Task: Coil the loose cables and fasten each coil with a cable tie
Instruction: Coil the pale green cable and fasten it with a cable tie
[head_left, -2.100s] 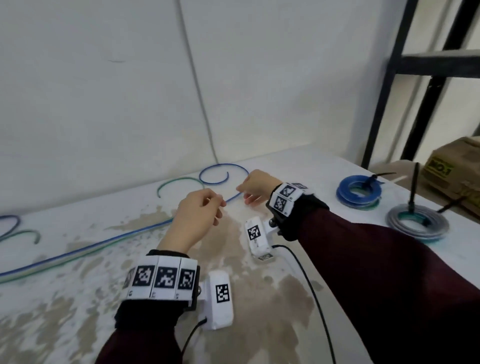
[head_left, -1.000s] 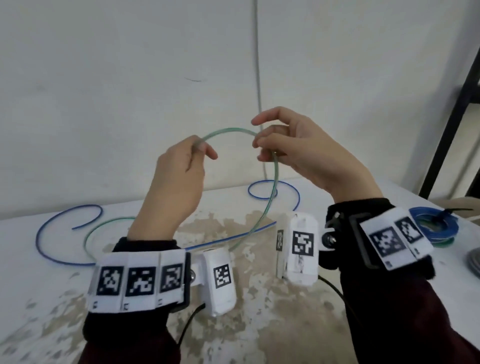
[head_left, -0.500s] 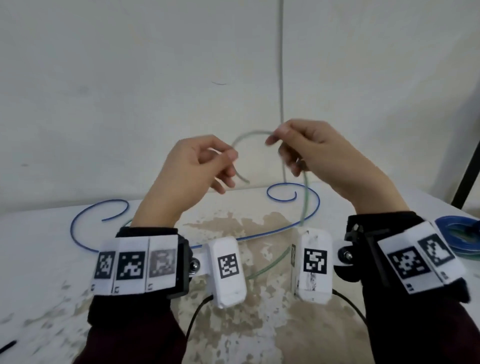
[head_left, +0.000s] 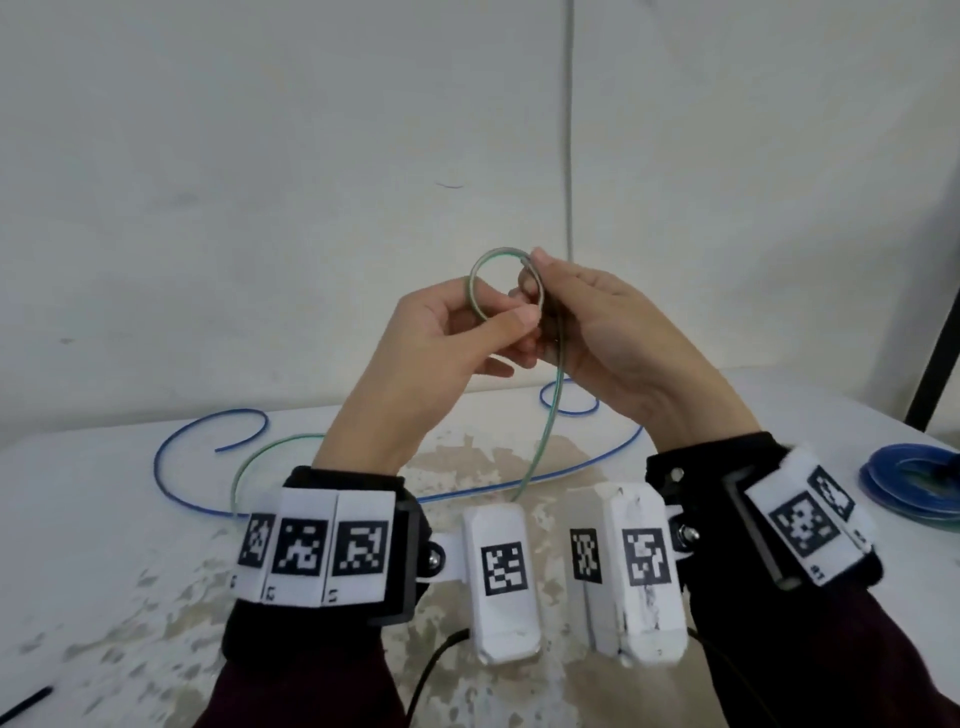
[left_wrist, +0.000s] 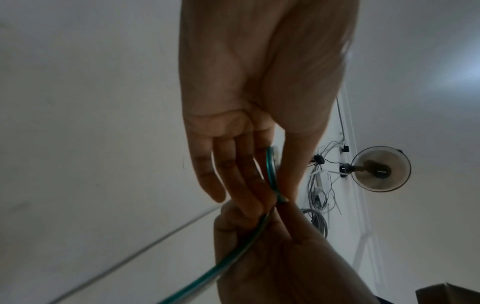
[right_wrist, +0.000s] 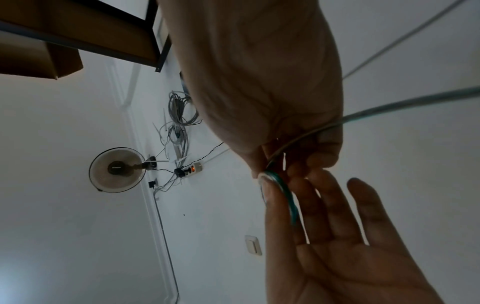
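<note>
Both hands are raised above the white table (head_left: 130, 597) and meet on a green cable (head_left: 480, 270) bent into a small loop. My left hand (head_left: 488, 322) pinches the loop's lower side between thumb and forefinger. My right hand (head_left: 561, 301) grips the loop's right side, where the strands cross. The cable's tail (head_left: 540, 441) hangs down to the table and curves off left. In the left wrist view the green cable (left_wrist: 271, 168) runs between my left hand's fingers (left_wrist: 246, 174). In the right wrist view my right hand (right_wrist: 298, 144) curls round the green cable (right_wrist: 285, 191). A loose blue cable (head_left: 208, 431) lies on the table.
A tied blue coil (head_left: 909, 483) sits at the table's right edge. A black cable tie (head_left: 26, 704) lies at the near left. A black shelf upright (head_left: 935, 353) stands at the right, and a white wall with a grey conduit (head_left: 570, 130) is close behind.
The hands lifted the green cable off the table and came together. Its wide open arc has closed into a small loop held between both hands.
</note>
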